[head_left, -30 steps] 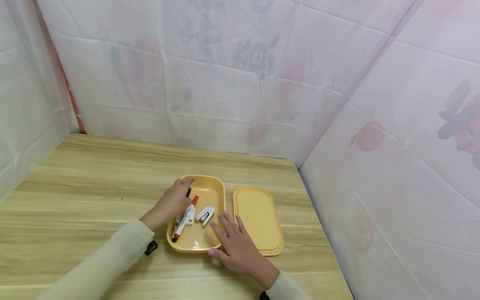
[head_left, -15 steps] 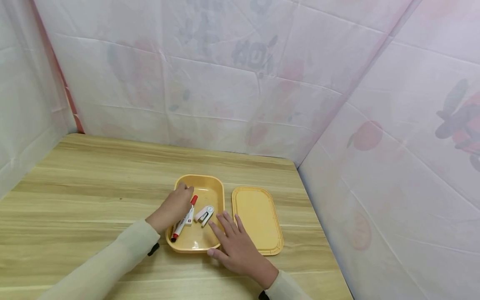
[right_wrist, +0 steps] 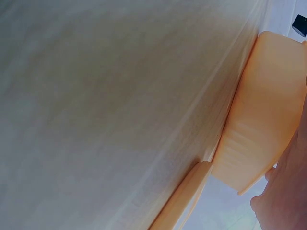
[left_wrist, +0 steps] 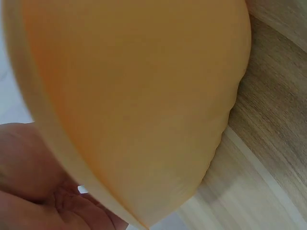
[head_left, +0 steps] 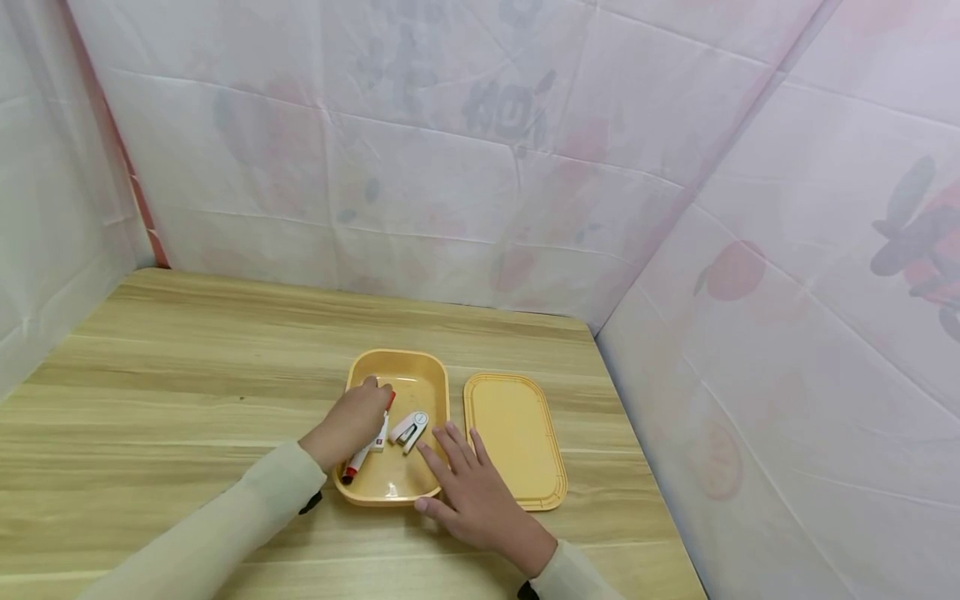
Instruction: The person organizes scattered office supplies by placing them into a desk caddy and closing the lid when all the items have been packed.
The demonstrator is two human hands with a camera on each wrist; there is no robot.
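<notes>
My left hand [head_left: 354, 423] reaches down into a yellow plastic box [head_left: 396, 487] along its left side, above a white marker [head_left: 362, 460] with red ends. Its fingertips are hidden, and I cannot tell whether it holds a pen. In the left wrist view the hand [left_wrist: 29, 177] shows behind the box's outer wall [left_wrist: 134, 105]. Beside the marker lie a small white block [head_left: 379, 440] and a pale pink and white stapler [head_left: 410, 429]. With fingers spread, my right hand [head_left: 476, 504] rests at the box's near right rim; the right wrist view catches part of this hand [right_wrist: 288, 191].
Right of the box, a flat yellow lid [head_left: 516, 442] lies on the wood-grain table [head_left: 187, 375]. Its edge [right_wrist: 184, 199] shows close to the box in the right wrist view. Printed pale sheets [head_left: 420, 183] enclose the table at the back and both sides.
My left hand has lowered into the box and shifted toward its near side. A dark, metal-tipped pen seen in its fingers a second ago is out of sight. The right hand stays put.
</notes>
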